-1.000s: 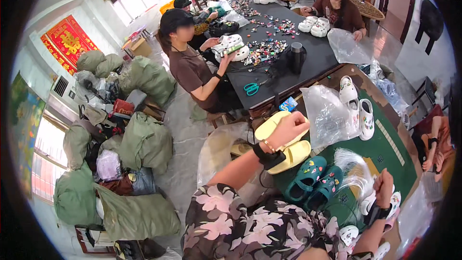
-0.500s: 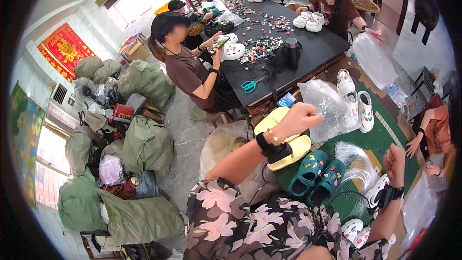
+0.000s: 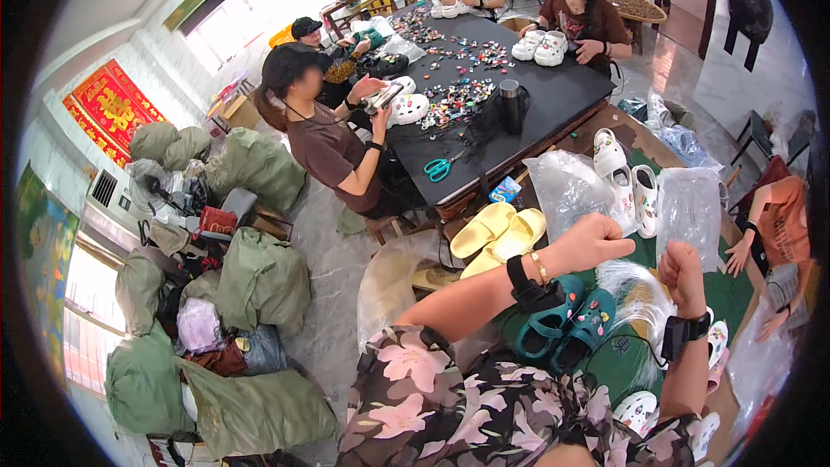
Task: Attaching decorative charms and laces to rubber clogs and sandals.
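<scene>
My left hand (image 3: 596, 242) is a closed fist above a pair of teal clogs (image 3: 571, 324) and to the right of a pair of yellow slippers (image 3: 501, 233). Whether it grips anything is unclear. My right hand (image 3: 683, 275) is closed on the lower edge of a clear plastic bag (image 3: 689, 207) that stands up from it. Crumpled clear plastic (image 3: 631, 285) lies between the two hands. White clogs (image 3: 627, 177) and another clear bag (image 3: 566, 186) lie just beyond, on the green table top (image 3: 735, 294).
Several people sit around a black table (image 3: 553, 95) covered in small charms, with teal scissors (image 3: 439, 169), a black flask (image 3: 510, 106) and white clogs (image 3: 540, 45). A person in orange (image 3: 778, 225) sits at right. Green sacks (image 3: 259, 277) pile up at left.
My left hand has swung right, off the yellow slippers, and closed. My right hand has risen from the lower right toward it, lifting the clear bag.
</scene>
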A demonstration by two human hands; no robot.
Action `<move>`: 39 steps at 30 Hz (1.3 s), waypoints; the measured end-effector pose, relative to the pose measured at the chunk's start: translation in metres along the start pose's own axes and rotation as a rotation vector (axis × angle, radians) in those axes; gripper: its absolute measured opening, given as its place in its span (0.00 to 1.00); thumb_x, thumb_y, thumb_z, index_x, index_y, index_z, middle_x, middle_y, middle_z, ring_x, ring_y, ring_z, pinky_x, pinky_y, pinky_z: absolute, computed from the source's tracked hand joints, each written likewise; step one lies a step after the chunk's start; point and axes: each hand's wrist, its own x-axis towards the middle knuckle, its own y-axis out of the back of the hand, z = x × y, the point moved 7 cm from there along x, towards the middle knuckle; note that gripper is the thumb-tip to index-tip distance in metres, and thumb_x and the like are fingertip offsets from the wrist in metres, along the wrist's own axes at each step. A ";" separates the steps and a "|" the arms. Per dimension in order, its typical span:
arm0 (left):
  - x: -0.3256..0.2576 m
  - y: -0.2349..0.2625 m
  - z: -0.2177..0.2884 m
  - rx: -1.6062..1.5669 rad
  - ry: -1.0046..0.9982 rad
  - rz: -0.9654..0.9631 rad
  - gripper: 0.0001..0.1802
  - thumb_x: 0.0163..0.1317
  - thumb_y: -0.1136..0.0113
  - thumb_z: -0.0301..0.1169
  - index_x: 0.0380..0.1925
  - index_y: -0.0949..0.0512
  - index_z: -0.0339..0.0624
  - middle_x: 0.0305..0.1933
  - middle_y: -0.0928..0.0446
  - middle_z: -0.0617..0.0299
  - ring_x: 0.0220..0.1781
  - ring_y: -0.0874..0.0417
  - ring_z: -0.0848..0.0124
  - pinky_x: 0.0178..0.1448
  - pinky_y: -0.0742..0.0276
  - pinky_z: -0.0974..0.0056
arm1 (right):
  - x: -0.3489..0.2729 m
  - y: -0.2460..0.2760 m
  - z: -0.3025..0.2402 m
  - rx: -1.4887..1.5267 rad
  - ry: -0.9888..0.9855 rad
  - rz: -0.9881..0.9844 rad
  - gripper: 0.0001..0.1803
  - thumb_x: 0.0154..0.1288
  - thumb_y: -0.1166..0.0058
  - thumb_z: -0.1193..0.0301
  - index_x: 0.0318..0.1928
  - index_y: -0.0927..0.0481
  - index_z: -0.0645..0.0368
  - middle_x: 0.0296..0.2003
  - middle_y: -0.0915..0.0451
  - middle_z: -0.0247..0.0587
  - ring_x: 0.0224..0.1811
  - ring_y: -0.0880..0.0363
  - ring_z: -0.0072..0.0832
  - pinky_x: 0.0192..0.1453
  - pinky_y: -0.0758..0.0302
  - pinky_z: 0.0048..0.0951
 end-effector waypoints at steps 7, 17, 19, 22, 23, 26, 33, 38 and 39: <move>-0.002 -0.013 0.001 0.031 0.017 -0.058 0.24 0.58 0.39 0.38 0.12 0.33 0.33 0.13 0.42 0.70 0.20 0.42 0.82 0.21 0.45 0.65 | -0.012 0.002 -0.002 -0.033 0.017 -0.020 0.24 0.70 0.52 0.65 0.15 0.41 0.50 0.09 0.44 0.25 0.10 0.51 0.15 0.15 0.55 0.22; 0.008 -0.002 0.004 0.088 0.053 -0.059 0.24 0.59 0.38 0.41 0.16 0.29 0.31 0.13 0.40 0.66 0.20 0.40 0.80 0.22 0.41 0.63 | -0.002 -0.013 -0.015 -0.106 -0.021 -0.022 0.23 0.71 0.52 0.63 0.16 0.38 0.48 0.12 0.43 0.21 0.14 0.48 0.13 0.18 0.53 0.21; 0.008 0.002 -0.002 0.114 0.004 -0.032 0.24 0.60 0.38 0.40 0.14 0.31 0.33 0.13 0.42 0.72 0.20 0.42 0.82 0.22 0.45 0.66 | 0.002 -0.019 -0.014 -0.088 -0.034 -0.044 0.23 0.70 0.51 0.64 0.16 0.39 0.49 0.12 0.43 0.22 0.13 0.49 0.13 0.18 0.54 0.21; 0.006 -0.003 -0.022 -0.085 0.155 -0.040 0.25 0.61 0.37 0.35 0.10 0.38 0.44 0.16 0.44 0.79 0.22 0.46 0.86 0.22 0.53 0.69 | 0.001 -0.018 -0.011 -0.054 -0.057 -0.033 0.24 0.70 0.52 0.65 0.15 0.40 0.49 0.11 0.43 0.22 0.13 0.51 0.12 0.18 0.56 0.21; 0.006 -0.007 -0.022 -0.086 0.158 -0.051 0.25 0.61 0.37 0.35 0.10 0.38 0.44 0.16 0.44 0.79 0.22 0.46 0.86 0.22 0.53 0.69 | -0.001 -0.018 -0.009 -0.045 -0.065 -0.047 0.25 0.70 0.52 0.64 0.14 0.41 0.49 0.11 0.44 0.22 0.13 0.52 0.12 0.18 0.56 0.21; 0.008 -0.013 -0.023 -0.112 0.219 -0.043 0.24 0.62 0.37 0.35 0.12 0.37 0.44 0.18 0.43 0.80 0.23 0.46 0.86 0.23 0.53 0.70 | -0.004 -0.014 -0.010 -0.062 -0.060 -0.027 0.25 0.70 0.51 0.63 0.14 0.40 0.49 0.11 0.44 0.21 0.13 0.52 0.12 0.17 0.56 0.21; 0.019 -0.002 -0.041 0.091 0.068 0.099 0.25 0.59 0.37 0.35 0.11 0.36 0.35 0.13 0.43 0.72 0.20 0.44 0.82 0.22 0.47 0.66 | 0.009 0.012 -0.003 -0.537 0.172 0.178 0.25 0.67 0.47 0.60 0.14 0.33 0.57 0.12 0.39 0.23 0.16 0.48 0.12 0.20 0.51 0.24; 0.021 0.008 -0.044 0.260 -0.027 0.267 0.24 0.57 0.38 0.36 0.14 0.35 0.30 0.12 0.43 0.55 0.17 0.42 0.74 0.23 0.43 0.61 | 0.014 0.023 0.009 -0.756 0.264 0.267 0.24 0.65 0.47 0.61 0.17 0.33 0.65 0.12 0.42 0.34 0.18 0.48 0.17 0.22 0.45 0.29; 0.020 0.004 -0.041 0.273 -0.049 0.287 0.23 0.57 0.39 0.36 0.14 0.35 0.30 0.12 0.42 0.51 0.16 0.42 0.72 0.23 0.43 0.59 | 0.008 0.023 0.007 -0.783 0.274 0.304 0.24 0.64 0.47 0.62 0.18 0.33 0.66 0.12 0.43 0.37 0.18 0.48 0.18 0.22 0.44 0.31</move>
